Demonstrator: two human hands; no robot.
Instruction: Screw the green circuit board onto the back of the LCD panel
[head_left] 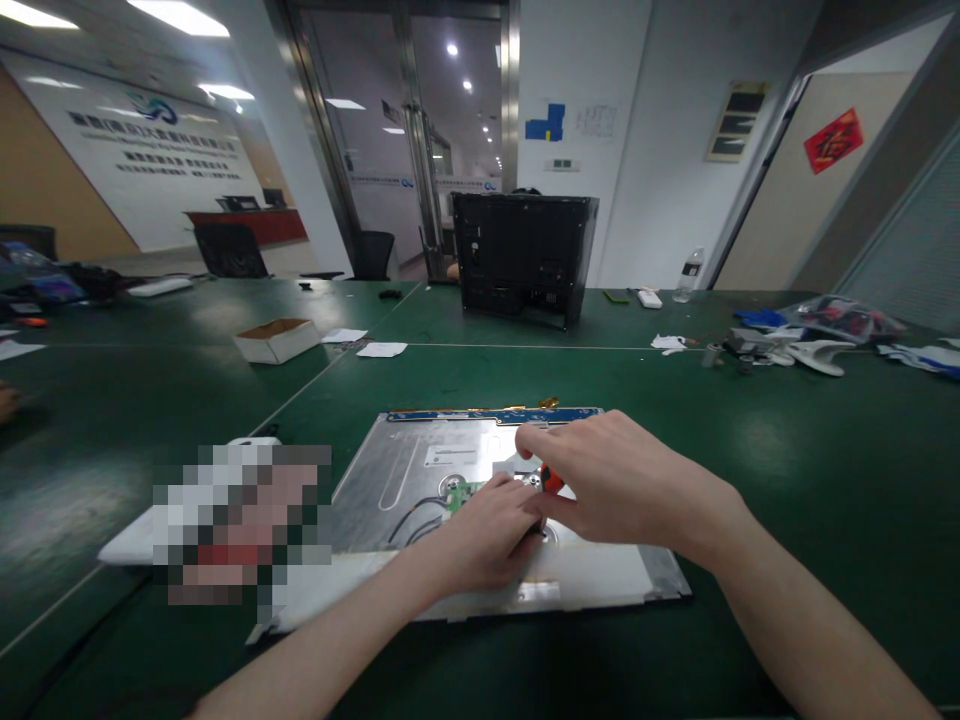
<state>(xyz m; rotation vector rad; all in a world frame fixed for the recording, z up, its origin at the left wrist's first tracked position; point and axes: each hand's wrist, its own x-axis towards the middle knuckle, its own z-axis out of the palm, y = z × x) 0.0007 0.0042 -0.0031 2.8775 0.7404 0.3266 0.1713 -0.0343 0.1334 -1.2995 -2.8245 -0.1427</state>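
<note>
A flat metal panel lies on the green table in front of me, with a blue circuit strip along its far edge. Near the panel's middle are a small green circuit board and black cables. My left hand rests over the board's right side, its fingers closed together; what they press or hold is hidden. My right hand is curled around an orange-red tool handle, just right of my left fingertips. The tool's tip cannot be made out.
A white object, partly pixelated, lies left of the panel. Farther back are an open box, papers and a black monitor-like housing. Gloves, plastic bags and a bottle are at the back right.
</note>
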